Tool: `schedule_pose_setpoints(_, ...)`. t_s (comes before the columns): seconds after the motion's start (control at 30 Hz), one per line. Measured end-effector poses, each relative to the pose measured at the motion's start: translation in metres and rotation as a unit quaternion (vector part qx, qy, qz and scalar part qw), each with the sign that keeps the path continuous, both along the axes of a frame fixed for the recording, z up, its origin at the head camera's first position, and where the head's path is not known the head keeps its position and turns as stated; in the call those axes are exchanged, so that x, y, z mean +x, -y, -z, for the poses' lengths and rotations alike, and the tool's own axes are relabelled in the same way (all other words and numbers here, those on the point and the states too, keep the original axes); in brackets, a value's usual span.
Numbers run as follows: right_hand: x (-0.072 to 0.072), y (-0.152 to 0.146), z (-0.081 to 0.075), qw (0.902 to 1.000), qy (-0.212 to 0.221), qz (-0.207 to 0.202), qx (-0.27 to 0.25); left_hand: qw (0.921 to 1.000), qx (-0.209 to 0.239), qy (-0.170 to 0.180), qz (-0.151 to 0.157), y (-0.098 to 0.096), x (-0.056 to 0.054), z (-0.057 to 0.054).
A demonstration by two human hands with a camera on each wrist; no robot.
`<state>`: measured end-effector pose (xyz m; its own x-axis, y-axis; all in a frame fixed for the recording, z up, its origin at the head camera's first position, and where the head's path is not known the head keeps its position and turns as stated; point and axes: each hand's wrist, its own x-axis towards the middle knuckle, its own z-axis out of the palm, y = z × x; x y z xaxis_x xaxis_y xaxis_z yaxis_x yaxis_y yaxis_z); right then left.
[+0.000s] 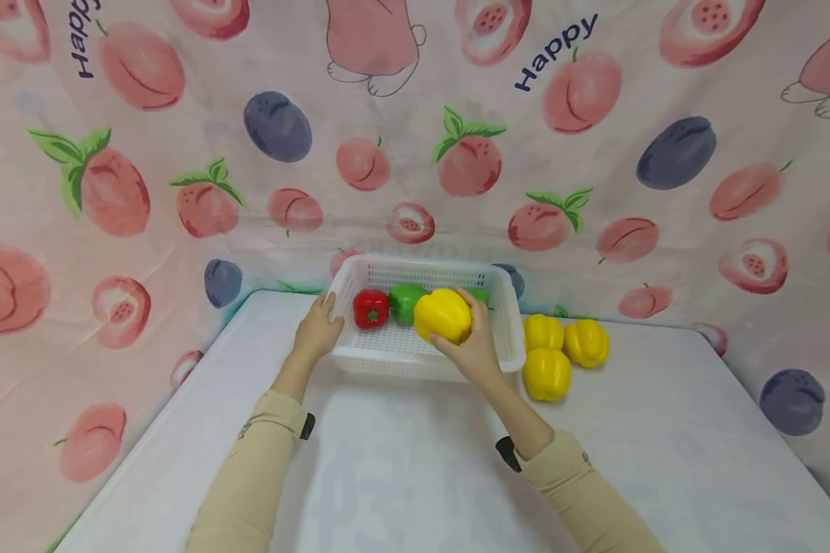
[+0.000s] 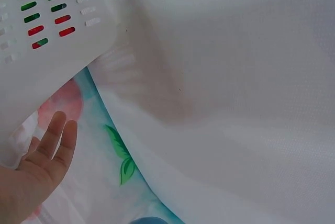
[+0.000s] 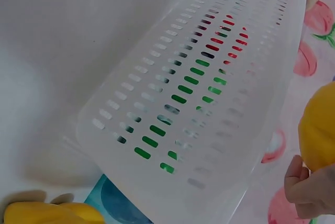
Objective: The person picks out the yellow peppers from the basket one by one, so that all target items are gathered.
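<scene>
My right hand (image 1: 476, 346) grips a yellow bell pepper (image 1: 441, 315) over the white plastic basket (image 1: 415, 367). In the right wrist view, that yellow pepper (image 3: 320, 127) and my fingers (image 3: 297, 182) show past the basket's rim. My left hand (image 1: 316, 330) is at the basket's left rim, its thumb touching there. Its fingers (image 2: 65, 145) extend loosely outside the wall in the left wrist view. Inside the basket lie a red bell pepper (image 1: 370, 309), a green one (image 1: 406, 302) and another green pepper (image 1: 481, 295), partly hidden behind my right hand.
Right of the basket, three yellow bell peppers stand on the white table (image 1: 401, 461): a back one (image 1: 543, 332), a front one (image 1: 547, 376) and a right one (image 1: 587, 342). A fruit-print cloth (image 1: 387, 115) hangs behind the table and along its sides.
</scene>
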<state>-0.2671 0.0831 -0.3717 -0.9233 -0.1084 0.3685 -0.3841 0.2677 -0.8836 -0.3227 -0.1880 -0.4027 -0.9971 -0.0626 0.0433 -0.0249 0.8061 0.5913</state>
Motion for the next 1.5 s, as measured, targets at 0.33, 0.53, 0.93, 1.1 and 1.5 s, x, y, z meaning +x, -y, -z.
schedule_pose_setpoints(0.33,0.004,-0.007,0.007,0.9998,-0.002,0.007,0.019,1.0,0.002,0.006,-0.003,0.001,0.002,0.003)
schedule_pose_setpoints(0.53,0.007,-0.014,0.011,0.9997,-0.002,0.006,0.025,0.9999,0.007,0.01,0.001,-0.001,0.001,0.003)
schedule_pose_setpoints(0.93,0.012,-0.031,0.008,0.9986,0.004,0.032,0.041,1.0,0.005,0.001,0.001,-0.002,-0.001,0.001)
schedule_pose_setpoints(1.1,0.013,-0.038,0.006,0.9981,0.011,0.043,0.043,1.0,0.002,0.0,0.002,-0.002,-0.002,0.0)
schedule_pose_setpoints(1.5,0.015,-0.053,0.007,0.9972,0.033,0.046,0.047,0.9999,0.003,0.014,0.005,-0.001,0.001,0.0)
